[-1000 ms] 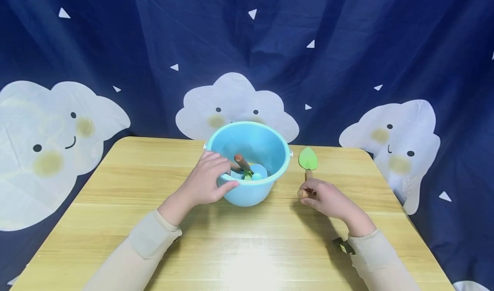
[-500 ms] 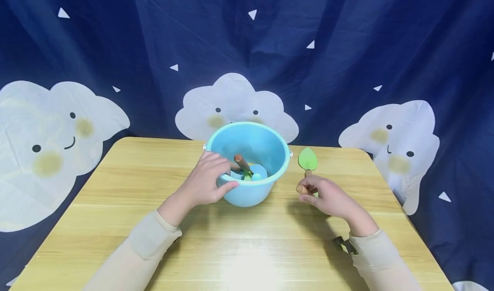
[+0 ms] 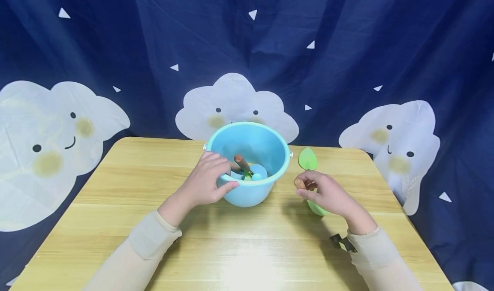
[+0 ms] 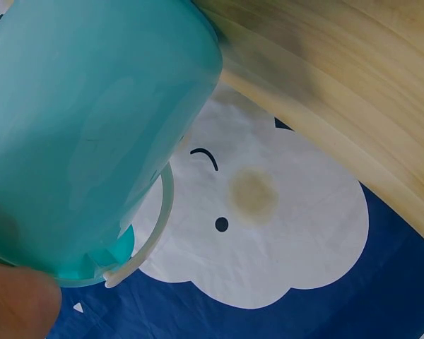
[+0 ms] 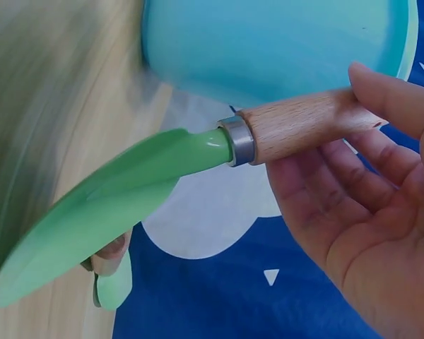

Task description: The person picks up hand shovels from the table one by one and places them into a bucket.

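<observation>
A light-blue bucket [image 3: 248, 194] stands at the back middle of the table. My left hand [image 3: 208, 177] grips its near-left rim, thumb outside and fingers over the edge. Inside the bucket lie a wooden handle [image 3: 242, 163] and some blue and green pieces, partly hidden. To the right, my right hand [image 3: 329, 196] holds a garden trowel by its wooden handle [image 5: 304, 127], thumb on one side and fingers on the other. The trowel's green blade [image 5: 106, 212] slants down over the tabletop. Behind that hand lies a second green-bladed tool [image 3: 308, 159], its handle mostly covered.
The wooden table [image 3: 247, 239] ends at its back edge against a dark blue curtain [image 3: 247, 46] printed with white clouds. A white bucket handle [image 4: 155, 233] hangs along the bucket's far side. A dark strap piece [image 3: 342, 243] sits under the right wrist.
My right hand has risen slightly and shifted a little left with the trowel, whose green blade now shows beneath the hand. My left hand and the bucket stay put.
</observation>
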A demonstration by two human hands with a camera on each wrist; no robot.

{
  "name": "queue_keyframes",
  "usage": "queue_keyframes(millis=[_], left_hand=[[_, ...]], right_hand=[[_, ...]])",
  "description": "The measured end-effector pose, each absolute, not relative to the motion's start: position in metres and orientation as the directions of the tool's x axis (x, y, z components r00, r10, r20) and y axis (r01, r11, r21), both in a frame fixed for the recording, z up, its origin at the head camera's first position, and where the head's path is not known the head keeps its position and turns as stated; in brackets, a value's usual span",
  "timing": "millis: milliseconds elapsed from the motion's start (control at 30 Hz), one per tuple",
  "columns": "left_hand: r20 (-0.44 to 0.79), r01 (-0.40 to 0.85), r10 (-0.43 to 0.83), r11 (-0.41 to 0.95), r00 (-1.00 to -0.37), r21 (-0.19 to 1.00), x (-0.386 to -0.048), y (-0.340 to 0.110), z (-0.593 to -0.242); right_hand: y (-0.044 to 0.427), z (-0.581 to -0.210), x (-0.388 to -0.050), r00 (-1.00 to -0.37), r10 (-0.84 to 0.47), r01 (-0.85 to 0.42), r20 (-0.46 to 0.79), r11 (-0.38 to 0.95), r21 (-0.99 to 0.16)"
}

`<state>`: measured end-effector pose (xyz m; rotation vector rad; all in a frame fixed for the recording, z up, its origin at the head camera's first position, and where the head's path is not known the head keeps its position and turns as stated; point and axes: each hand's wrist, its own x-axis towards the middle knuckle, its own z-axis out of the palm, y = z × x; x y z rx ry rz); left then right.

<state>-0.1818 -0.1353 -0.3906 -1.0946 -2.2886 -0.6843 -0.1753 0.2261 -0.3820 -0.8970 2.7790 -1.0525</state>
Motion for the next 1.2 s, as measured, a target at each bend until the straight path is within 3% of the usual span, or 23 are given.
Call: queue_keyframes(millis=[800,1200], left_hand=[[0.636,0.810,0.550,0.545,-0.541,0.217,-0.1816,-0.1355,-0.3901],[0.621,0.808,0.559,0.546,-0.549,0.223,-0.1820,-0.1360,-0.3903]], right_hand=[[0.2230,-0.3758,-0.1792,-0.871,-0.414,-0.456,0.265,0.480,-0.750],[0.2221,-0.3771,-0.1807,-0.886,-0.351,-0.418,0.303,0.322,-0.849]])
